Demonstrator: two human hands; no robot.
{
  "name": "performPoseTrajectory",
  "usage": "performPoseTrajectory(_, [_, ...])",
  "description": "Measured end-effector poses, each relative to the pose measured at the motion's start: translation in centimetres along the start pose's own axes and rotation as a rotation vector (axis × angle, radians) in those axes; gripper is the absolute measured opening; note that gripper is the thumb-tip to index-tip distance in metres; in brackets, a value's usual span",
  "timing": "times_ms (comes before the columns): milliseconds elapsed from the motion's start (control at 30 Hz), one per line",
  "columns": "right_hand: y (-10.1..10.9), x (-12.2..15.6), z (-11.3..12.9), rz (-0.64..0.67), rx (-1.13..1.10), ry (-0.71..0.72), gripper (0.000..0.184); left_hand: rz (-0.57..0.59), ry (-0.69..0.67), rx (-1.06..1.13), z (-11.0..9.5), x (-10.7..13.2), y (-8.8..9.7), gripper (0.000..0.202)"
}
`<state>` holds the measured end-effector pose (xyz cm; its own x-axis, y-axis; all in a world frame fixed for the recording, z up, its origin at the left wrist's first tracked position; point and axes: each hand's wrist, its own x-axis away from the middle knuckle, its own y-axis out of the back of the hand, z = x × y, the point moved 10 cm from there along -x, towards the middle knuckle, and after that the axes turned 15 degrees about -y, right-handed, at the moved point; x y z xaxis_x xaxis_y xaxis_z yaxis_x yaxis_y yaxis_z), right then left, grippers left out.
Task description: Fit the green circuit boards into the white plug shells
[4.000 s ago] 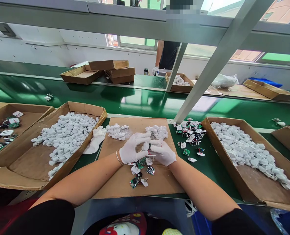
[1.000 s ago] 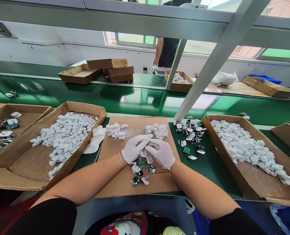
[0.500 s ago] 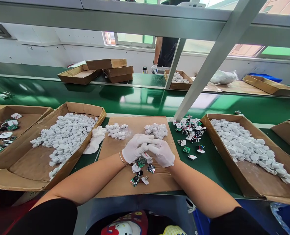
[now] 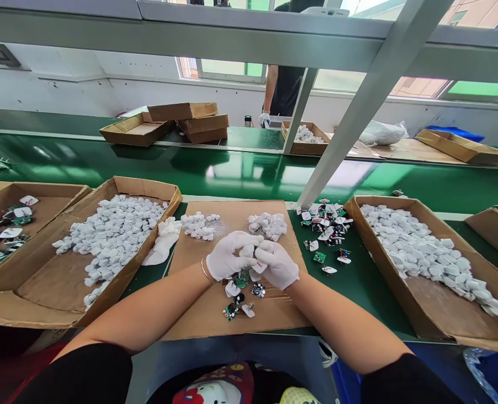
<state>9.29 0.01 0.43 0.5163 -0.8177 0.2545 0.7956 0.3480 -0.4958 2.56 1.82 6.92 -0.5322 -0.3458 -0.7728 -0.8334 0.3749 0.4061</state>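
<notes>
Both my hands wear white gloves and meet over a flat cardboard sheet (image 4: 209, 314). My left hand (image 4: 226, 257) is curled round a small white plastic shell (image 4: 249, 250), and my right hand (image 4: 277, 264) pinches a small part against it from the right. Under them lies a small heap of green circuit boards with white caps (image 4: 241, 292). Two little piles of white shells (image 4: 268, 224) sit at the sheet's far edge.
Cardboard trays of white shells stand at my left (image 4: 110, 235) and right (image 4: 425, 252). More boards with caps (image 4: 327, 230) lie on the green bench. A green conveyor belt (image 4: 232, 168) runs behind; another person (image 4: 285, 90) stands beyond it. A slanted metal post (image 4: 350, 123) rises from the bench.
My hands have stayed together over the sheet, with fingers shifting slightly around the white shell. A loose part on the belt has drifted off to the left.
</notes>
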Motion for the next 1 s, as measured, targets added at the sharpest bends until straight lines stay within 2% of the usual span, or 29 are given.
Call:
performPoseTrajectory(200, [0.9,-0.1,0.3,-0.064,0.004,0.012,0.037,0.027,-0.084,-0.287,-1.6,-0.7,0.6,0.042])
performPoseTrajectory(300, [1.2,0.1,1.1,-0.134,0.162,0.052,0.034,0.052,-0.151,-0.400,-2.6,-1.0,0.2,0.038])
performPoseTrajectory(400, [1.4,0.1,0.9,-0.177,0.277,0.037,0.033,0.083,-0.154,-0.478,-2.6,-0.9,-0.4,0.034])
performPoseTrajectory(533, [1.4,-0.3,0.1,-0.139,0.207,0.033,0.034,0.061,-0.155,-0.513,-2.3,-0.6,-0.6,0.035])
performPoseTrajectory(633, [1.9,-0.5,-0.1,-0.187,0.221,0.045,0.034,0.067,-0.155,-0.540,-2.2,-0.5,-0.7,0.033])
performPoseTrajectory(733, [2.4,-0.5,-0.5,-0.223,0.215,0.017,0.035,0.080,-0.121,-0.547,-1.9,-0.6,-0.8,0.034])
performPoseTrajectory(833, [2.2,-0.6,-0.7,-0.186,0.172,0.008,0.035,0.092,-0.080,-0.542,-1.7,-0.7,-0.9,0.037])
performPoseTrajectory(933, [1.8,-0.6,-0.7,-0.135,0.151,0.021,0.037,0.096,-0.038,-0.544,-1.5,-0.7,-1.1,0.032])
performPoseTrajectory(1000, [2.0,-0.6,-0.5,-0.176,0.213,0.033,0.036,0.118,-0.006,-0.526,-1.2,-0.6,-1.4,0.027])
